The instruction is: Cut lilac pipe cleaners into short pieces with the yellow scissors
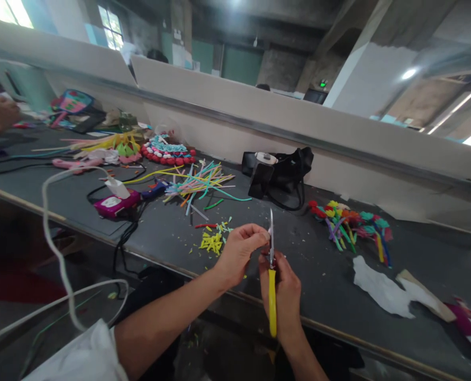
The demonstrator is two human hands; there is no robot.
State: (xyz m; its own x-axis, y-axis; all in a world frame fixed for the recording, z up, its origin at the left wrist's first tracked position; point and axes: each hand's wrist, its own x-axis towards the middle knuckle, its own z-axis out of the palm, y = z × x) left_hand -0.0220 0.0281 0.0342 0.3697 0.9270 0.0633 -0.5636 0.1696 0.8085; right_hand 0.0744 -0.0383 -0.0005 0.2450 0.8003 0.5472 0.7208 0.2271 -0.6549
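Clippings (211,243) on tbl (318,296), L of scissors (272,288)

Open passage lies over bare dark tabletop (318,259), between the scissors (272,301) and the flower bundle (350,218) to the right. At far centre, a black bag (289,175) against the low partition (219,95) bars the way. Coloured strips (204,180) and yellow clippings (210,243) obstruct the left; a looping white cable (45,203) overhangs the near left edge.

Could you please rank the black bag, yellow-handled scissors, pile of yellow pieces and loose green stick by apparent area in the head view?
1. Black bag
2. Yellow-handled scissors and yellow pieces, left unranked: close in area, scissors nearer the camera
3. Loose green stick
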